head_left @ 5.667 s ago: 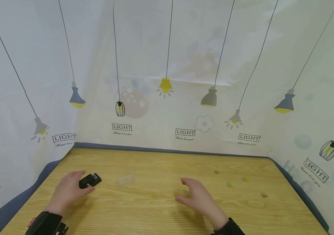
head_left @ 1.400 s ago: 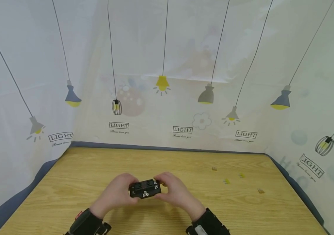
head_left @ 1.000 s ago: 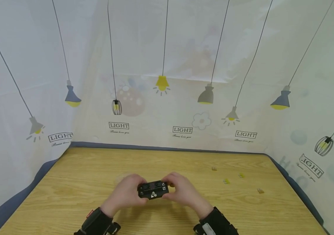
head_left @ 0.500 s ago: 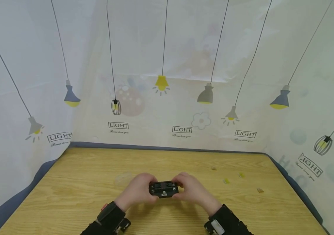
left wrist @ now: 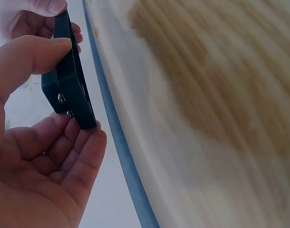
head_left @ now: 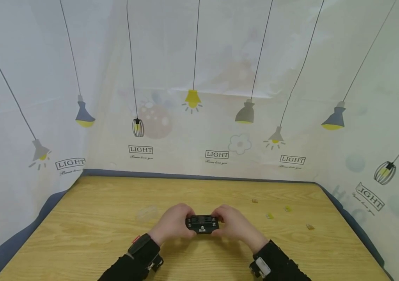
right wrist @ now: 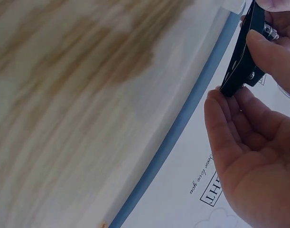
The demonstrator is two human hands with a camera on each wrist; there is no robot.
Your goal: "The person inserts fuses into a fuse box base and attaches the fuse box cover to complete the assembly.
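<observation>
A small black rectangular block (head_left: 202, 224) with metal screws is held level above the table, in the middle of the head view. My left hand (head_left: 175, 222) pinches its left end, thumb on the near side and fingers on the far side. On the right end, my right hand (head_left: 236, 224) grips in the same way. The left wrist view shows the black block (left wrist: 69, 76) with two screw heads on its end face. In the right wrist view, metal fittings stick out from the black block (right wrist: 244, 61). Its exact kind cannot be told.
A faint clear plastic piece (head_left: 147, 214) lies left of the hands. To the right are several tiny pieces, among them a brown one (head_left: 254, 201) and a yellow one (head_left: 269, 216). A lamp-printed sheet (head_left: 171, 156) hangs behind the wooden table (head_left: 80, 234).
At first my left hand alone held the block at the left and my right hand was free. Now both hands hold it; lately it has moved right and become more level.
</observation>
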